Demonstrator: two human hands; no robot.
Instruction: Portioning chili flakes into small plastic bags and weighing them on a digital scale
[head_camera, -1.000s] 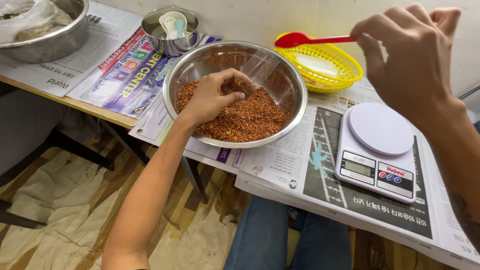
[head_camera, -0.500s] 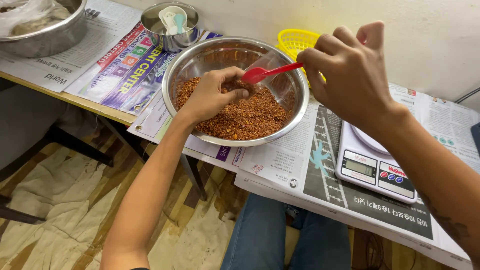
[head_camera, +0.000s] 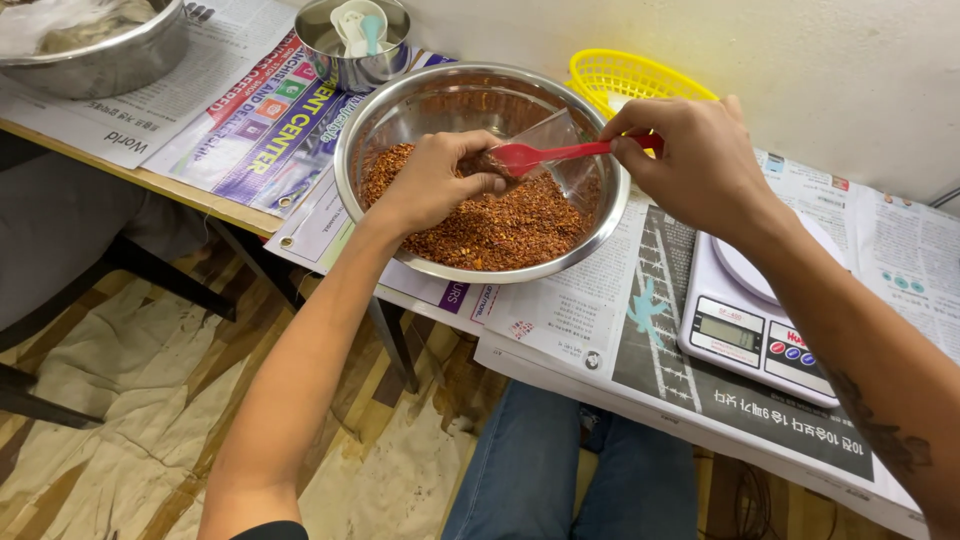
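Whereas the red spoon (head_camera: 545, 154) was earlier lifted over the yellow basket (head_camera: 640, 78), it has been brought by the right hand (head_camera: 690, 160) — fingers pinched on its handle — to the clear bag (head_camera: 545, 140) gripped by the left hand (head_camera: 435, 180) over the chilli flakes (head_camera: 500, 225) in the steel bowl (head_camera: 400, 110).

Count, by kind:
- steel bowls: 3. Big bowl of red flakes (head_camera: 480, 215), small bowl (head_camera: 352, 55) behind it, grey bowl (head_camera: 95, 55) at far left, cut by the frame edge.
- red spoon (head_camera: 545, 155): 1.
- clear plastic bag (head_camera: 555, 135): 1.
- pale spoons (head_camera: 358, 25) in the small bowl: 2 or 3, can't tell exactly.
- yellow basket (head_camera: 630, 78): 1.
- white kitchen scale (head_camera: 755, 310): 1.
- hands: 2, left hand (head_camera: 435, 180), right hand (head_camera: 690, 160).
- newspaper sheets (head_camera: 620, 320) on the worktop: several, overlapping, no exact count.
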